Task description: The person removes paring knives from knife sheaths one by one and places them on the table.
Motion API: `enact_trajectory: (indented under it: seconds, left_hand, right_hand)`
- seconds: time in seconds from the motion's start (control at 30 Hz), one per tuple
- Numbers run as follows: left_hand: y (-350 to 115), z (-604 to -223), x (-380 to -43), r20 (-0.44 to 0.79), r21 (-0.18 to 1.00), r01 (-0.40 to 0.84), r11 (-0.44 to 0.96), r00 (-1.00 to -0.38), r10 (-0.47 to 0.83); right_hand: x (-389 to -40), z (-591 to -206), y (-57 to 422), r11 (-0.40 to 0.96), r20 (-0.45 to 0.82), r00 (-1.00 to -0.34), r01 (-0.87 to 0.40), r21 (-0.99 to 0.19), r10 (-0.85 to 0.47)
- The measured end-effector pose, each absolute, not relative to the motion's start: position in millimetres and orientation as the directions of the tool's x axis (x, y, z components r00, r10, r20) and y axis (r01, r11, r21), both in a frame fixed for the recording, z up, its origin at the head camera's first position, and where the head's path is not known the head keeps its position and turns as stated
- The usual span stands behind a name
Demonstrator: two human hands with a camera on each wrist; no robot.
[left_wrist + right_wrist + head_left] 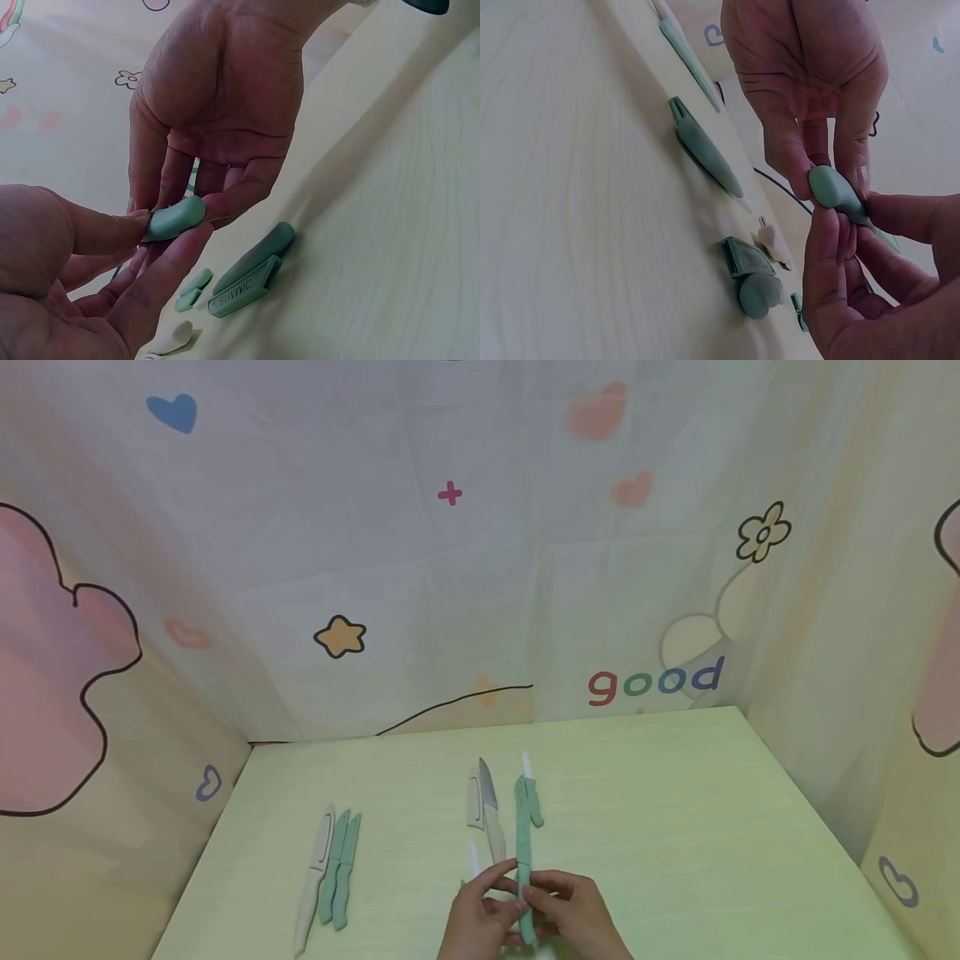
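Note:
In the head view, both hands hold a green knife [524, 827] in its green sheath, tip pointing away. My left hand [480, 914] pinches the handle from the left. From the right, my right hand [573, 910] pinches the same handle with thumb and fingers. The handle's rounded end [176, 219] shows between the fingers in the left wrist view. Just beyond the hands lies a bare steel-bladed knife [492, 822] with a cream handle, beside its cream sheath [475, 799]. A white blade [473, 858] sticks out past the left hand, its lower part hidden.
A small green-handled knife [534, 806] with a white blade lies behind the held one. At the left lie a cream knife [315, 868] and two green knives [345, 872], all sheathed. A lettered green sheath [246, 287] rests on the table. Printed cloth walls surround the tabletop [712, 827].

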State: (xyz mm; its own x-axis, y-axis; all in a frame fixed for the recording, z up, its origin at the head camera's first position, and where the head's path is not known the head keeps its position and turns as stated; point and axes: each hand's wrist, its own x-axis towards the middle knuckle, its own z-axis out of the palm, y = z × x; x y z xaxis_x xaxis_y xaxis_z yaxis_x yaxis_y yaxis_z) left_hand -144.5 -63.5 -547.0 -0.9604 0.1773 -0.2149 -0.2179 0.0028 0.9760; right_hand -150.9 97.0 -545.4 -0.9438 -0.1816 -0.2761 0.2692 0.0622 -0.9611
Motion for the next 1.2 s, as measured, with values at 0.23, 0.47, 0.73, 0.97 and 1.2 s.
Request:
enact_trajectory:
  seconds: [0.23, 0.47, 0.73, 0.97, 1.2]
  left_hand:
    - [-60.6, -552.1, -144.3, -0.231, 0.971, -0.238, -0.011, -0.953, 0.197]
    - [-58.8, -554.0, -144.2, -0.211, 0.976, -0.216, -0.001, -0.953, 0.216]
    - [-58.2, -555.6, -143.8, -0.217, 0.975, -0.221, 0.009, -0.949, 0.228]
    - [-61.9, -554.0, -147.2, -0.196, 0.980, -0.180, 0.087, -0.949, 0.246]
    - [-64.8, -544.8, -160.4, -0.134, 0.982, -0.103, 0.158, -0.971, 0.197]
  right_hand:
    - [-149.4, -547.5, 101.8, 0.051, -0.269, -0.945, 0.264, -0.963, -0.184]
    - [-148.9, -548.4, 105.0, 0.053, -0.260, -0.946, 0.255, -0.966, -0.191]
    - [-148.3, -550.0, 107.2, 0.048, -0.258, -0.944, 0.254, -0.966, -0.203]
    - [-148.4, -551.0, 109.5, 0.049, -0.279, -0.935, 0.275, -0.960, -0.218]
    - [-146.0, -549.6, 111.5, 0.065, -0.309, -0.924, 0.303, -0.951, -0.226]
